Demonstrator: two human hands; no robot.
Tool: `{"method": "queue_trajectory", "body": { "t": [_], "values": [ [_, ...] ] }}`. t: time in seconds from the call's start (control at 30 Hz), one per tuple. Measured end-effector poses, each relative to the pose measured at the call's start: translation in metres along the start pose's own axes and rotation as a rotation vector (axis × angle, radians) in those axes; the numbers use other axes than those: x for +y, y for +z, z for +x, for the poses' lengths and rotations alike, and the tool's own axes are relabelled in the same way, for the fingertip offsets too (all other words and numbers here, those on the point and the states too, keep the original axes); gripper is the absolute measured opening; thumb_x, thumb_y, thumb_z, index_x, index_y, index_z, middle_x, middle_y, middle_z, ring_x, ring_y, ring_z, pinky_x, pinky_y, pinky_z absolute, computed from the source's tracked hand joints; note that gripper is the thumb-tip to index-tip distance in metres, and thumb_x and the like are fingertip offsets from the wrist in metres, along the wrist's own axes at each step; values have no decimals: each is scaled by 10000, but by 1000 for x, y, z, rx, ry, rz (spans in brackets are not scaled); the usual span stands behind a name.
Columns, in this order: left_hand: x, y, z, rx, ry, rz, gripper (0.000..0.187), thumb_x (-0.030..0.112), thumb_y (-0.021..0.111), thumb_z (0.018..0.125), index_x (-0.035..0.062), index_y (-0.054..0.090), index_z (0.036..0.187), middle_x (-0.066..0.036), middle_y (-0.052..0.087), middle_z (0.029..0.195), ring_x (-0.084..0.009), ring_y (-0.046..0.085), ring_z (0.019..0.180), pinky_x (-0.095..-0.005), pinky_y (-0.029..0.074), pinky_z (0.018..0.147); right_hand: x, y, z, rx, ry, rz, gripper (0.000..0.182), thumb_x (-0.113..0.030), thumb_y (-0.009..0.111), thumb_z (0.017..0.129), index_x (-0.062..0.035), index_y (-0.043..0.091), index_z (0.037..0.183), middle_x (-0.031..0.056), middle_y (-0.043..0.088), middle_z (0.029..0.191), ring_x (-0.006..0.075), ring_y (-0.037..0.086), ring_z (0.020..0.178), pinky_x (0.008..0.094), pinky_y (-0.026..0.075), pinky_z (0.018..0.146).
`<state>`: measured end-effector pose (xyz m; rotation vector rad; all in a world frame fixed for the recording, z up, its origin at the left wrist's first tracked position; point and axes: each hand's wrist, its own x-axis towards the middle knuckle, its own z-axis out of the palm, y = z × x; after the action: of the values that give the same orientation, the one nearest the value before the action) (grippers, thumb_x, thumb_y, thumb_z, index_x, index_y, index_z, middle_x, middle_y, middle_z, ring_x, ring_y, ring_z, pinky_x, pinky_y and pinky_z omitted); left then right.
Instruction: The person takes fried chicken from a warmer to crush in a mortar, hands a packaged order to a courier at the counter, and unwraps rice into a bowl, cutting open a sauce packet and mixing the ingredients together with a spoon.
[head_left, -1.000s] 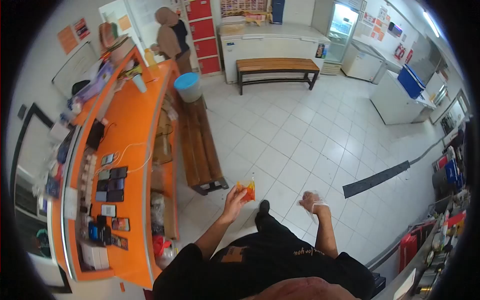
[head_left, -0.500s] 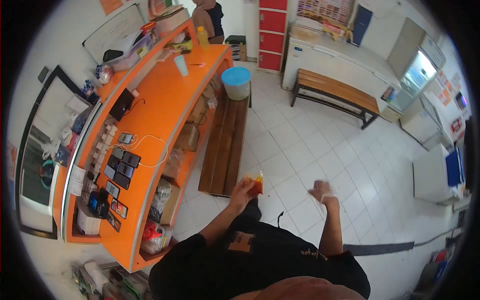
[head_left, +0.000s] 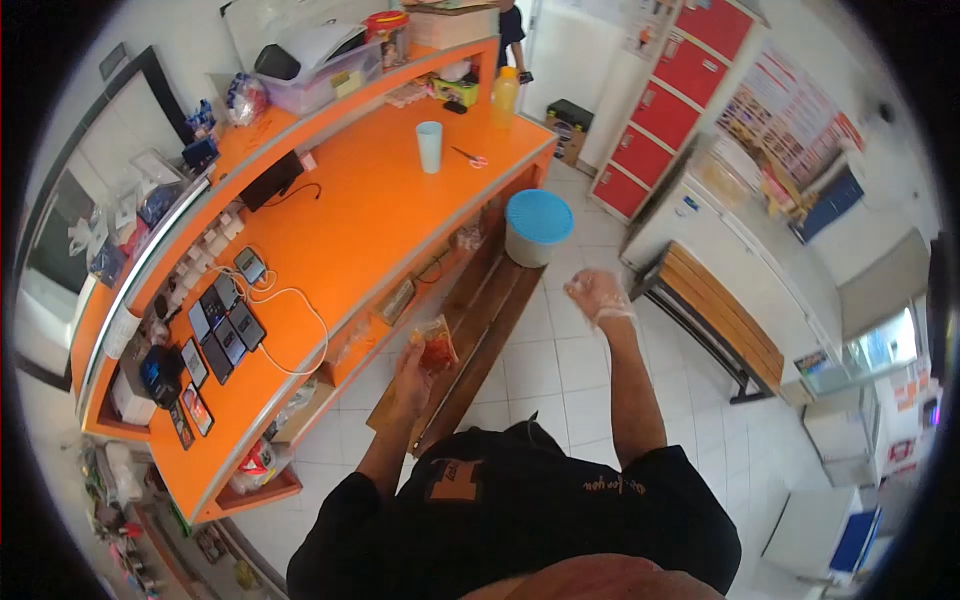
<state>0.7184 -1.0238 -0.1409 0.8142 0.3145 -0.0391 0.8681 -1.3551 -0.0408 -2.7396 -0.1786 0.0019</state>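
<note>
My left hand (head_left: 411, 380) is closed round a small clear plastic packet (head_left: 438, 349) with red-orange contents, held upright above the wooden bench (head_left: 490, 330). A thin transparent plastic glove (head_left: 612, 303) covers my right hand (head_left: 592, 294), which is raised out in front over the tiled floor. Its fingers are curled in, and whatever may be inside them is hidden. Beyond both hands, a bucket with a blue lid (head_left: 539, 218) stands on the bench's far end, nearest to my right hand and not touched by it.
Along the left runs an orange counter (head_left: 350, 215) with several phones (head_left: 222, 335), white cables, a pale blue cup (head_left: 429, 147), scissors (head_left: 470, 158) and a yellow bottle (head_left: 505, 98). Red lockers (head_left: 683, 90), a second bench (head_left: 720, 320) and a white chest freezer (head_left: 690, 215) stand ahead. A person (head_left: 511, 38) is at the back.
My view has turned and moved nearer the counter and bucket. My left hand with the packet now appears farther left; my gloved right hand has reached forward. The person at the back has shifted.
</note>
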Motion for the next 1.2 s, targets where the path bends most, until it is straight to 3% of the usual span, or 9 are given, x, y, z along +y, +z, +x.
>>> {"method": "queue_trajectory", "body": {
  "t": [0.23, 0.33, 0.43, 0.47, 0.5, 0.53, 0.7, 0.9, 1.2],
  "values": [
    [-8, -3, 43, 358, 174, -32, 224, 316, 540, 996, 118, 590, 1086, -42, 653, 1027, -173, 639, 958, -378, 510, 851, -37, 40, 272, 115, -157, 61, 296, -341, 616, 839, -77, 694, 947, 212, 680, 914, 400, 652, 852, 469, 527, 770],
    [-23, -14, 44, 441, 360, -39, 205, 330, 529, 997, 148, 590, 1069, -14, 630, 998, -147, 616, 940, -365, 490, 841, -4, 150, 444, 176, -378, -132, 280, -282, 556, 889, -107, 698, 1056, 175, 689, 1021, 367, 640, 847, 467, 519, 743],
    [-25, 41, 36, 832, 501, -201, 213, 364, 518, 998, 177, 583, 1076, 4, 608, 971, -134, 599, 920, -349, 475, 828, 23, 235, 545, -129, -471, 159, 470, -175, 447, 963, -167, 473, 1432, 149, 448, 1460, 290, 551, 1157, 427, 457, 975],
    [-38, 40, 31, 741, 604, -186, 312, 371, 539, 990, 115, 565, 1167, -45, 662, 1075, -214, 659, 958, -377, 520, 821, 25, 214, 534, 107, -925, -165, 480, -156, 475, 960, -157, 455, 1439, 182, 459, 1431, 328, 550, 1155, 452, 425, 1022],
    [-62, 46, 33, 985, 593, -304, 253, 374, 513, 998, 155, 561, 1115, -26, 631, 1025, -193, 622, 1009, -355, 486, 824, 38, 260, 585, 13, -923, -332, 472, -115, 463, 963, -181, 468, 1430, 197, 491, 1396, 363, 518, 1220, 474, 411, 1056],
    [-74, 58, 33, 1040, 675, -380, 337, 357, 561, 980, 91, 554, 1187, -111, 656, 1096, -249, 666, 967, -416, 525, 869, 24, 262, 589, -77, -862, -360, 470, -121, 466, 961, -180, 470, 1427, 197, 494, 1390, 363, 521, 1215, 474, 413, 1052],
    [-120, 160, 6, 1362, 827, -517, 280, 280, 550, 990, 70, 554, 1175, -119, 668, 1082, -252, 659, 1015, -440, 523, 911, -87, 265, 512, -146, -911, -145, 462, -150, 482, 952, -173, 482, 1413, 198, 512, 1361, 364, 533, 1191, 473, 422, 1033],
    [-219, 224, -42, 1659, 969, -627, 323, 386, 593, 959, 131, 552, 1154, -48, 631, 1098, -174, 629, 1026, -374, 531, 857, -196, 313, 330, -444, -1413, 45, 456, -185, 501, 941, -165, 497, 1397, 200, 534, 1326, 364, 548, 1163, 473, 434, 1009],
    [-333, 301, -111, 1835, 1147, -845, 273, 377, 593, 956, 171, 559, 1131, -19, 602, 1100, -146, 608, 1000, -375, 534, 841, -167, 280, 38, -1078, -1964, -25, 455, -237, 530, 924, -153, 519, 1372, 202, 566, 1274, 365, 571, 1121, 472, 452, 975]
  ]
}}
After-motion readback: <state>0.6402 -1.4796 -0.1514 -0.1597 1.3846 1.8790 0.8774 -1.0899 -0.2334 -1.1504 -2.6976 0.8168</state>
